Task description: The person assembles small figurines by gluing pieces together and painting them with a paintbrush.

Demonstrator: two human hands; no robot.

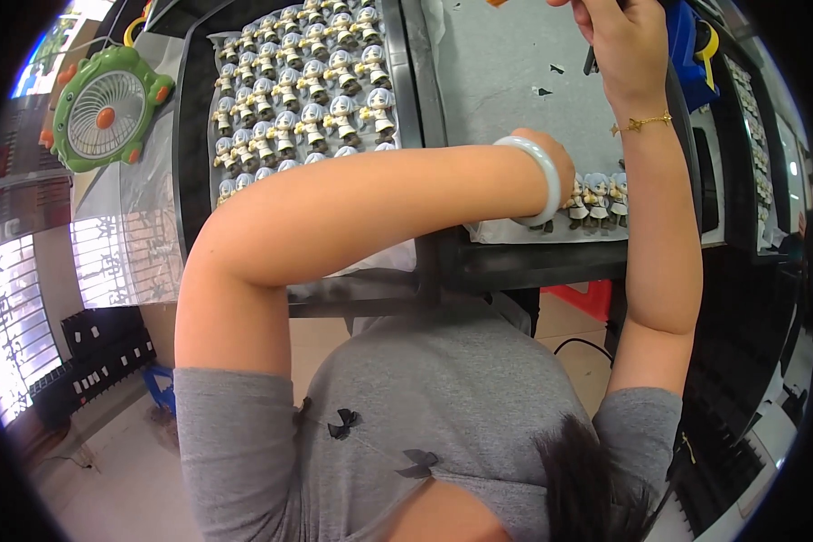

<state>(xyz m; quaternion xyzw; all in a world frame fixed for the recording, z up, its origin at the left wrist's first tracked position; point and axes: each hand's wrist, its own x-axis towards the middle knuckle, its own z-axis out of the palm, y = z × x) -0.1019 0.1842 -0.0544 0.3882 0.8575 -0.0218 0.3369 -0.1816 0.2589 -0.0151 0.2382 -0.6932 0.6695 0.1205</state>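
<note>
My left arm crosses in front of me to the right. My left hand point(556, 167), with a pale bangle at the wrist, is low over the right-hand tray point(488, 90), beside a few small figurines point(596, 199) with pale blue hair and white-and-dark clothes. Its fingers are hidden behind the hand. At the top edge my right hand point(628, 45), with a gold bracelet below it, has its fingers curled, partly cut off by the picture's rim. A dark object shows beside its palm; what it grips cannot be made out.
A black-rimmed tray point(194, 135) at the left bears many similar figurines in rows. Beyond it stands a green fan point(104, 113). Small black scraps point(542, 91) lie on the right tray's grey sheet. A blue holder with a yellow ring point(696, 54) stands at the right.
</note>
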